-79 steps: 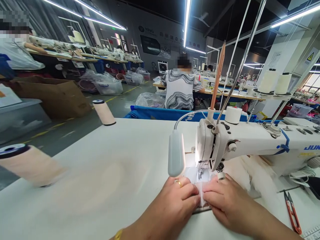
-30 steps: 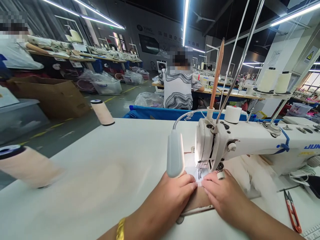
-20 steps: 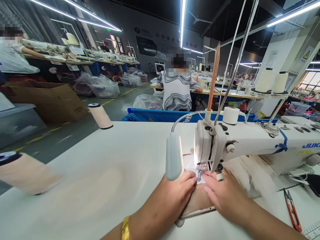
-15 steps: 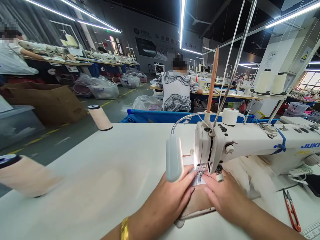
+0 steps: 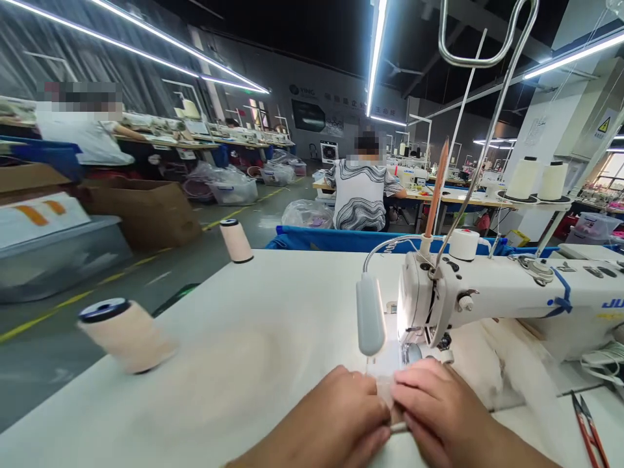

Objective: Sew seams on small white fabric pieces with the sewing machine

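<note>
My left hand [image 5: 336, 416] and my right hand [image 5: 433, 406] lie side by side on the white table, just in front of the needle of the white sewing machine [image 5: 497, 299]. Their fingers are curled and pressed together on a small pale piece of fabric [image 5: 385, 393], which shows only as a thin strip between the two hands. The grey lamp head [image 5: 370, 315] on its bendy neck hangs just above my left hand. White fabric [image 5: 492, 357] is heaped under the machine's arm to the right.
Two cream thread cones [image 5: 127, 335] [image 5: 235, 240] stand on the table's left side. Red-handled snips [image 5: 587, 422] lie at the right edge. A blue bin [image 5: 341, 239] runs behind the table. A person in a striped top [image 5: 363, 195] sits beyond it; cardboard boxes [image 5: 146, 211] stand left.
Both hands have drawn back from the needle toward me with the piece. The brown piece under them no longer shows. The view has shifted to the left and up.
</note>
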